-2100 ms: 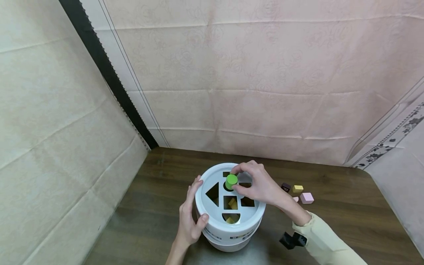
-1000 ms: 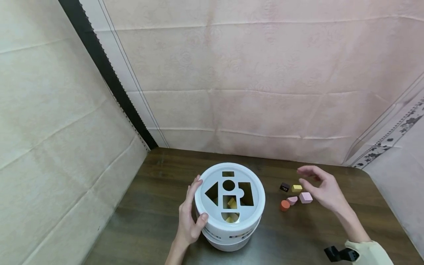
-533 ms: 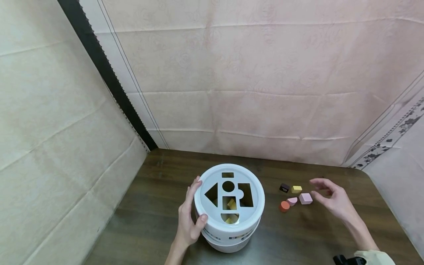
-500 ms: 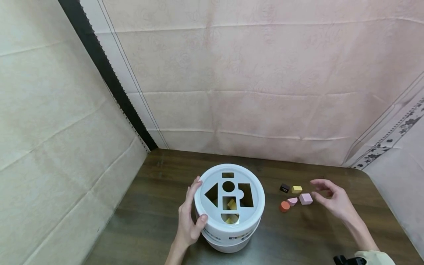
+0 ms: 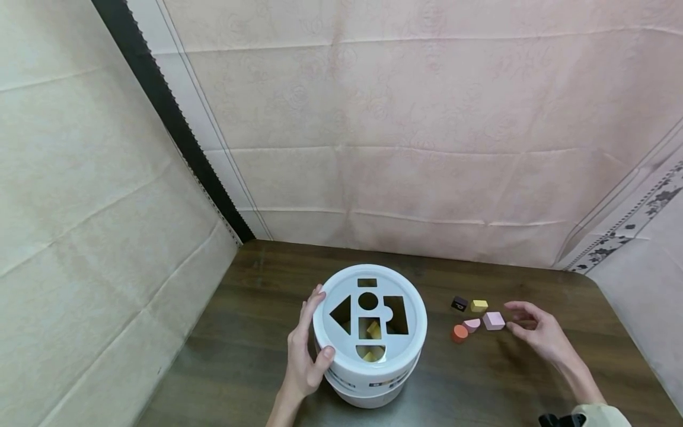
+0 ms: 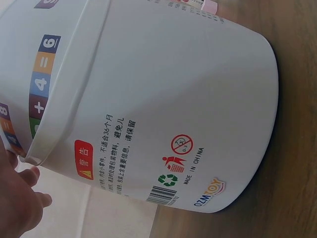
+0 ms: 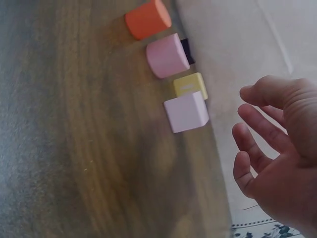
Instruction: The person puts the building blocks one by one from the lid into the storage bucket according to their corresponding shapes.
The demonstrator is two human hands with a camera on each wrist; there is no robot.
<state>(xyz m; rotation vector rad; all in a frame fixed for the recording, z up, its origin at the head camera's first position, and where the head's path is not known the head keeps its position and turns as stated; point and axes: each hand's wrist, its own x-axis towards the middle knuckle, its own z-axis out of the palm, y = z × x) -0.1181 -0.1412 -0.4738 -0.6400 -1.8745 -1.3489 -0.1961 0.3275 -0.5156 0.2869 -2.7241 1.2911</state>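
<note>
A white shape-sorter bucket (image 5: 347, 344) stands upright on the table, its lid cut with a triangle, circle, square and other holes. Yellow blocks (image 5: 374, 330) show inside through the holes. My left hand (image 5: 305, 356) holds the lid's left side, thumb towards the front; in the left wrist view its curled fingers touch the lid's edge beside the bucket wall (image 6: 163, 89). My right hand (image 5: 545, 338) hovers just right of a pale pink cube (image 5: 493, 321), thumb and fingers loosely bent and apart, nothing between them. The right wrist view shows the same cube (image 7: 185, 114) ahead of the fingers.
Around the cube lie an orange cylinder (image 5: 459, 333), a pink half-round block (image 5: 472, 325), a yellow block (image 5: 479, 306) and a black lettered block (image 5: 459, 303). Cream cloth (image 5: 400, 178) hangs behind the brown wooden table (image 5: 240, 344) and at both sides.
My right hand has put the green cylinder through the lid's round hole, out of sight, moved right and come down beside the pink cube. My left hand stays on the bucket.
</note>
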